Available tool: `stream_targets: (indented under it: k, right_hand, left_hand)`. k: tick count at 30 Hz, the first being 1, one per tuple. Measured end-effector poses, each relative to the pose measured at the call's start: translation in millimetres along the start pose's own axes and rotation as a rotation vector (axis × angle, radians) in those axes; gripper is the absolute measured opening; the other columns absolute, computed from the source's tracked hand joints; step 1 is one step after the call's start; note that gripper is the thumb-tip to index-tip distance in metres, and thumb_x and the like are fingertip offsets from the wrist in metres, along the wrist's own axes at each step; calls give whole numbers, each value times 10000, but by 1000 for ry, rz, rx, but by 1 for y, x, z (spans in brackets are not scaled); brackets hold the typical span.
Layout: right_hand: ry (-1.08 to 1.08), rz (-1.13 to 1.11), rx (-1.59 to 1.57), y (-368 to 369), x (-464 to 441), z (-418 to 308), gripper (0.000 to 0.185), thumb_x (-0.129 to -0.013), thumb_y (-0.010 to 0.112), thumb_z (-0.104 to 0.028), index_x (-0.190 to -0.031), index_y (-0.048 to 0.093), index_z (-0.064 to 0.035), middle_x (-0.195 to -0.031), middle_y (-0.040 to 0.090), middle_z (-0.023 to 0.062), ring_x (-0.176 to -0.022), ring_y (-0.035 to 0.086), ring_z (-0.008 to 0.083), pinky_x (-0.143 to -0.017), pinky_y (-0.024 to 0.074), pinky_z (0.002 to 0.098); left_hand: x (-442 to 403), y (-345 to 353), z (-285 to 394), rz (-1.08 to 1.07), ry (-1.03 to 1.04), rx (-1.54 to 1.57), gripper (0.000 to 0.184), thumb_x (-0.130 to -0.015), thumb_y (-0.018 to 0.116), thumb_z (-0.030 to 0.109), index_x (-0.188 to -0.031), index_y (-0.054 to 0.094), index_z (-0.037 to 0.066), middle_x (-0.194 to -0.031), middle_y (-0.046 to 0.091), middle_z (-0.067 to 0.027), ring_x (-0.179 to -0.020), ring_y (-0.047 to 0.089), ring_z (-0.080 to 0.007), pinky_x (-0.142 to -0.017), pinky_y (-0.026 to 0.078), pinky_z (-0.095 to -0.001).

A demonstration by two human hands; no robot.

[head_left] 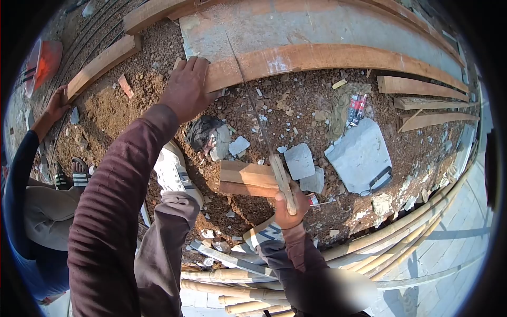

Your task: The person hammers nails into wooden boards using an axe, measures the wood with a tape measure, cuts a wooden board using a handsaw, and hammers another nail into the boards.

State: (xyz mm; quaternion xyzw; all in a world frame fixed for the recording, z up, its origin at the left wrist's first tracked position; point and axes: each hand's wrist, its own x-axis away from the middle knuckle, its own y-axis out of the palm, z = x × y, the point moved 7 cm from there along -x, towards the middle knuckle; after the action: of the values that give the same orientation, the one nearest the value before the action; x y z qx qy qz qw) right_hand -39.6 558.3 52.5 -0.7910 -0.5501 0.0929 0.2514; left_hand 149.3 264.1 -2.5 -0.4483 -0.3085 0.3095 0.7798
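My right hand (293,207) is wrapped round the wooden handle of a hand saw (256,113). Its thin blade points away from me and crosses a long wooden plank (327,55) near the plank's left end. Just left of the blade, my left hand (186,89) grips that end, its fingers over the far edge. The plank rests along the near edge of a pale, dusty panel (253,31). Beneath the saw handle, a short wooden block (245,178) lies on the soil between my feet.
At the left, another person's hand (55,104) touches a timber piece (103,66). An orange bucket (45,66) stands beyond. White slabs (362,156), rubble and a red packet (357,108) litter the soil. Wood offcuts (422,87) lie right; bamboo poles (380,240) run along the near side.
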Motion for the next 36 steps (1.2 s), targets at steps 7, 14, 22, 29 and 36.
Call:
stream_targets:
  k: [7, 14, 22, 29, 36]
  right_hand:
    - [-12, -29, -36, 2, 0, -3, 293, -950, 696, -285, -986, 676, 5, -781, 683, 129, -683, 680, 266, -642, 523, 363]
    - [111, -18, -89, 36, -41, 7, 311, -943, 710, -318, -913, 660, -13, -700, 629, 99, -597, 618, 232, -577, 472, 331]
    - [197, -89, -130, -63, -1, -68, 347, -940, 689, -325, -967, 673, 21, -693, 621, 81, -572, 580, 191, -556, 451, 310]
    - [202, 72, 126, -165, 14, -201, 317, -968, 617, -292, -945, 639, 24, -724, 575, 36, -633, 526, 122, -578, 420, 294]
    - [392, -111, 178, -260, 5, -315, 226, -1036, 457, -177, -913, 573, -26, -702, 463, -14, -643, 454, 57, -559, 387, 263]
  left_hand:
    - [-2, -1, 2, -9, 27, 13, 643, -799, 811, 283, -1242, 477, -42, -1155, 548, -230, -1118, 535, -417, -1037, 414, -490]
    - [-3, -8, -6, -77, -17, 60, 663, -825, 812, 341, -1252, 483, -47, -1167, 565, -231, -1164, 549, -397, -1043, 431, -477]
    - [54, -54, -7, 302, -169, 150, 689, -819, 836, 307, -1279, 466, -48, -1081, 544, -228, -983, 556, -412, -891, 476, -485]
    - [232, -107, -8, -130, -604, 204, 1092, -737, 872, 434, -1511, 290, -68, -1499, 364, -298, -1378, 406, -453, -1159, 365, -475]
    - [381, -148, 36, -304, -806, 853, 540, -885, 760, 391, -1259, 647, 18, -1123, 719, -211, -1052, 689, -357, -922, 526, -410]
